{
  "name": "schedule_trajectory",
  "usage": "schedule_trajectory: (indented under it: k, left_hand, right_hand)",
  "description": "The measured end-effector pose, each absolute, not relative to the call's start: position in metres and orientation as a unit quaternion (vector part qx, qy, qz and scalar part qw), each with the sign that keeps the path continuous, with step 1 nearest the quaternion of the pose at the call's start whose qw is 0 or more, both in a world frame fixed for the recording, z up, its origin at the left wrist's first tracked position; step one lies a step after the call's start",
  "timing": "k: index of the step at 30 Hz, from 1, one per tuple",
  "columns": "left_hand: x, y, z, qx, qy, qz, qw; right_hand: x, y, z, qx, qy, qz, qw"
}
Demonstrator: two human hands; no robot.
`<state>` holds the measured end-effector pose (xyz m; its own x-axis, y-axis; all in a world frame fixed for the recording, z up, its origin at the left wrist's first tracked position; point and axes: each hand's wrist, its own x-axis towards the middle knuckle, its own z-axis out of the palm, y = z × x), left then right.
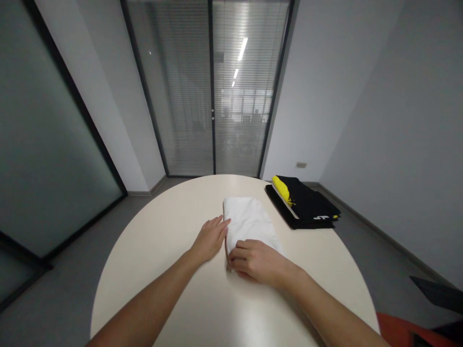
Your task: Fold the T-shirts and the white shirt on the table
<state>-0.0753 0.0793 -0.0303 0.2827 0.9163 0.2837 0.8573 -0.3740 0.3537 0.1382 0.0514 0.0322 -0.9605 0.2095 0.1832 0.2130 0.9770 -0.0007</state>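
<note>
A white folded cloth [249,219], perhaps a garment, lies flat on the round table with slight wrinkles on top. My left hand [210,236] rests along its left edge, fingers stretched out and the thumb side touching the fabric. At the near end, my right hand [255,260] has its fingers curled over the near left corner of the cloth. That hand hides most of the near edge, and a bit of fabric shows beneath its fingers.
A stack of folded black clothes [307,200] with a yellow patch lies at the table's back right edge. The pale round table [155,241] stands before a glass partition with blinds [181,96]. Something red [401,330], probably a chair, is at lower right.
</note>
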Motion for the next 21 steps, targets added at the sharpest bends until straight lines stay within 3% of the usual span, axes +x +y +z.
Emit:
schedule_trajectory:
  k: [7,21]
  left_hand:
    - [-0.074,0.078,-0.032,0.803,0.558,0.198,0.07]
    - [-0.069,0.073,-0.025,0.804,0.55,0.203,0.097]
  right_hand:
    - [0.164,0.059,0.05,-0.131,-0.966,0.112,0.195]
    - [0.155,0.053,0.035,-0.203,-0.912,0.341,0.101]
